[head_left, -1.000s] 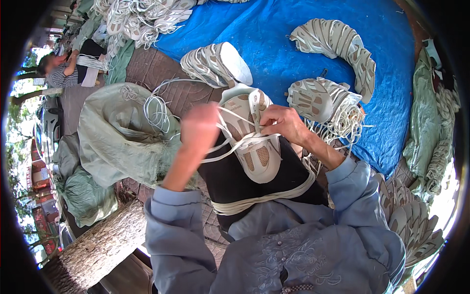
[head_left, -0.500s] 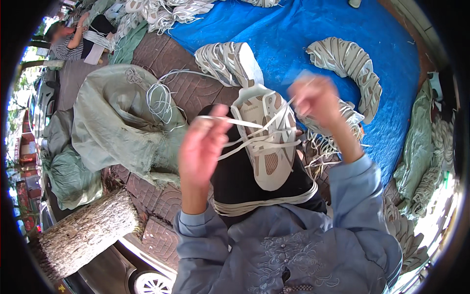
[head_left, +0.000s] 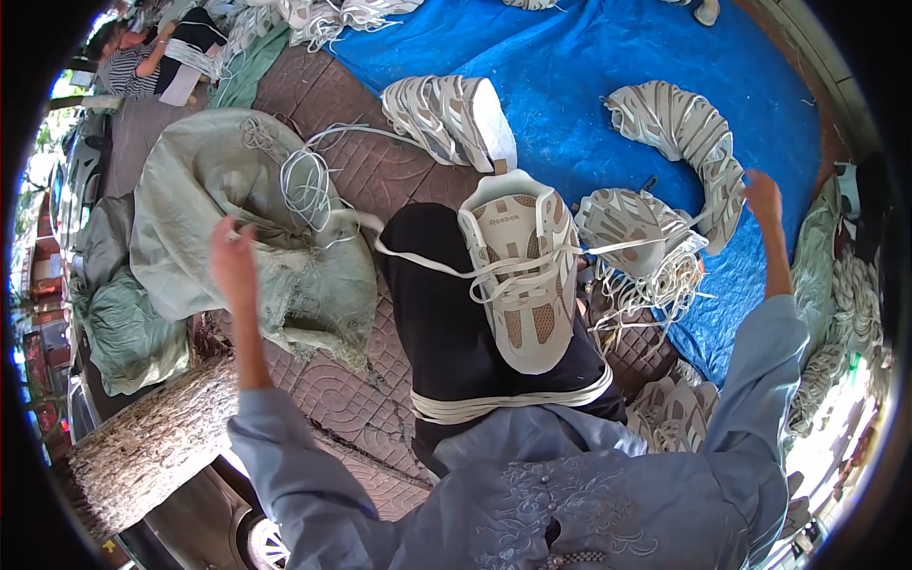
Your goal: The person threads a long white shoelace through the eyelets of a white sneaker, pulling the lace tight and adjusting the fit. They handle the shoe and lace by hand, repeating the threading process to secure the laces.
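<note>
A beige and white sneaker (head_left: 528,337) lies across my dark-trousered thighs, toe toward me. A flat cream shoelace (head_left: 427,260) is partly threaded through its upper eyelets, with loops over the tongue. Far out to the left, over a pale sack, my left hand (head_left: 236,266) is closed in a pinch on one lace end; that stretch is faint against the sack. My right hand (head_left: 764,199), out to the right beside a curved row of nested shoes (head_left: 679,123), is pinched on the other end. That side runs nearly straight from the shoe.
Loose laces (head_left: 665,290) lie tangled right of my knees. More stacked shoes (head_left: 446,119) stand by the blue tarp (head_left: 560,104). At left are the sack (head_left: 195,190), a coil of white cord (head_left: 309,185) and a tree trunk (head_left: 157,442). Another person (head_left: 133,66) sits far left.
My hands have spread wide apart from near the shoe, left hand leftward and right hand rightward. The lace has been drawn outward on both sides, and the loops over the shoe are smaller.
</note>
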`<action>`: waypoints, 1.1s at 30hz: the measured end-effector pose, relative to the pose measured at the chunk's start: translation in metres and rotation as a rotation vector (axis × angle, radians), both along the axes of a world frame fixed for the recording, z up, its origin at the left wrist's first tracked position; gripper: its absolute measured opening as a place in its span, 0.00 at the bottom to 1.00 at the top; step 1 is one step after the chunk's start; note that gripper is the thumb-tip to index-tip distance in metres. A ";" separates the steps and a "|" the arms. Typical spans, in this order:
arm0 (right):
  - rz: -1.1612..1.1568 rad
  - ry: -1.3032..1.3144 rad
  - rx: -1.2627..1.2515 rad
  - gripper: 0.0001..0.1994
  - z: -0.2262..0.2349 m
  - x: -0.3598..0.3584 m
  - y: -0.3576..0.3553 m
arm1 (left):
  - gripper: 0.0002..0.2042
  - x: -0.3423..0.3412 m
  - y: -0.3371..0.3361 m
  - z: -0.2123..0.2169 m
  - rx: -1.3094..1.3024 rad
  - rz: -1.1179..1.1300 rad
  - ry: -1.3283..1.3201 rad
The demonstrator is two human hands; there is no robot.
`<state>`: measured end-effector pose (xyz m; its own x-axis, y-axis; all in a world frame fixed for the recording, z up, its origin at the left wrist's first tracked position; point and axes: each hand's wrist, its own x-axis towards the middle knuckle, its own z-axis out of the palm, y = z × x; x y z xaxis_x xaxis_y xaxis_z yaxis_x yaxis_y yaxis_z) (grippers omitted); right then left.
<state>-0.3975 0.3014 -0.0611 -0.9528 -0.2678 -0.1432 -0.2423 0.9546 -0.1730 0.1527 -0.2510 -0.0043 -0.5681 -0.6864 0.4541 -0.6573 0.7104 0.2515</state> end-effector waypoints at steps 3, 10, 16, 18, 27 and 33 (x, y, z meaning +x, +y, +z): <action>0.335 -0.332 -0.690 0.15 0.028 0.098 -0.095 | 0.08 -0.076 0.140 0.013 0.187 -0.534 -0.212; 1.200 -0.198 -0.780 0.12 0.038 0.255 -0.204 | 0.10 -0.114 0.241 -0.017 0.001 -0.758 -0.246; 1.271 -0.003 -0.532 0.10 0.030 0.265 -0.210 | 0.04 -0.127 0.216 -0.005 0.904 -0.743 -0.096; 1.238 -0.148 -0.623 0.10 0.034 0.259 -0.213 | 0.03 -0.135 0.202 0.002 1.404 -0.554 -0.049; 0.526 -1.200 -0.732 0.10 0.049 0.230 -0.216 | 0.04 -0.132 0.193 0.000 1.447 -0.616 -0.019; 0.438 -1.032 -0.777 0.07 0.046 0.175 -0.191 | 0.07 -0.141 0.209 -0.007 0.160 -0.723 -0.345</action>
